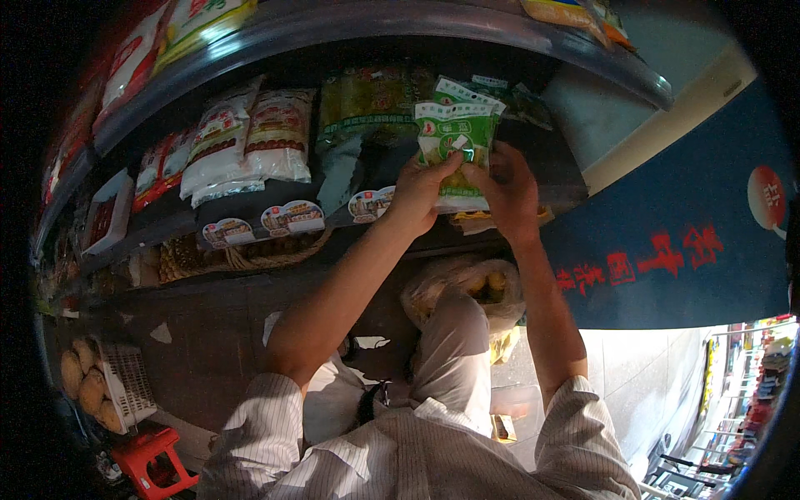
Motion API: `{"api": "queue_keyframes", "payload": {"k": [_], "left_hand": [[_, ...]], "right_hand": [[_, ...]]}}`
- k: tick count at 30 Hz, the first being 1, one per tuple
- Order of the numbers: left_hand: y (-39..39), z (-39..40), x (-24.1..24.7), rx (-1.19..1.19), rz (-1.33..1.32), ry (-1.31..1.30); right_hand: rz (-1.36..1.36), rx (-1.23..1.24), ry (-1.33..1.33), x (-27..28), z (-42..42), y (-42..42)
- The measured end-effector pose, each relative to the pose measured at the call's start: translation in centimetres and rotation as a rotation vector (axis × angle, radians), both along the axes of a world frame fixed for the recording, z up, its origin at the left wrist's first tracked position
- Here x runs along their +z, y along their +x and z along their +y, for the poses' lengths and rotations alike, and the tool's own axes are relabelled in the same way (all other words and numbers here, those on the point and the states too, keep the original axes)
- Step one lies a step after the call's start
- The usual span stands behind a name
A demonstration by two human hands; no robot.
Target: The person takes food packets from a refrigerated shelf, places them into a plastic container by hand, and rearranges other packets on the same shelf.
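Both my hands hold a green and white printed plastic food packet (455, 128) upright over the front of a dark shelf (565, 169). My left hand (420, 190) grips its left side, thumb across the front. On the right side, my right hand (509, 187) pinches it with the thumb on its face. Another green packet (465, 92) shows just behind the held one; whether it is also gripped I cannot tell. Left of them lie larger green packets (369, 103), then white bags with red print (278, 134) on the same shelf.
An upper shelf edge (375, 25) overhangs my hands. Price tags (292, 217) line the lower shelf's front. Below are a plastic bag of yellow-green fruit (494, 284) by my knee, a white basket (128, 381) and a red stool (153, 459). A dark blue panel (662, 206) stands right.
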State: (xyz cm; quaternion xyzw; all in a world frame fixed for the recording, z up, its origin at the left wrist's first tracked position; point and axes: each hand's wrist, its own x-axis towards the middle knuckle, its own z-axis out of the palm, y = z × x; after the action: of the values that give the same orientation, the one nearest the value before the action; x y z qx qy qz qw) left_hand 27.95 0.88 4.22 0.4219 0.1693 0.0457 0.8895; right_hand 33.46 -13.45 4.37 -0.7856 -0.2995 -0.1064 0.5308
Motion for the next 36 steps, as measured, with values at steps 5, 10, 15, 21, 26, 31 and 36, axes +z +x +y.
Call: {"api": "queue_keyframes", "payload": {"k": [5,10,15,21,26,31,36], "left_hand": [[3.4,0.0,-2.3,-0.030,-0.094,-0.102],[5.9,1.0,-3.5,-0.101,-0.084,-0.247],[7.8,1.2,-5.3,-0.077,-0.114,-0.233],[8.7,1.9,-7.5,0.146,-0.067,-0.268],[8.2,1.9,-6.7,0.268,-0.032,-0.267],[8.1,2.1,-6.6,0.291,-0.127,-0.283],[10.3,1.7,-4.3,0.343,-0.115,-0.312]], "right_hand": [[0.144,-0.014,0.056,-2.7,0.2,4.0],[0.173,-0.015,0.097,-4.6,-0.6,6.9],[0.157,-0.018,0.008,-5.3,-1.3,8.8],[0.127,0.065,0.274,-6.4,-3.3,13.1],[-0.086,-0.183,-0.198,-6.4,-5.6,21.1],[-0.228,-0.363,-0.683,-6.4,-3.5,28.5],[0.364,-0.117,0.010,-5.1,0.7,27.7]]}}
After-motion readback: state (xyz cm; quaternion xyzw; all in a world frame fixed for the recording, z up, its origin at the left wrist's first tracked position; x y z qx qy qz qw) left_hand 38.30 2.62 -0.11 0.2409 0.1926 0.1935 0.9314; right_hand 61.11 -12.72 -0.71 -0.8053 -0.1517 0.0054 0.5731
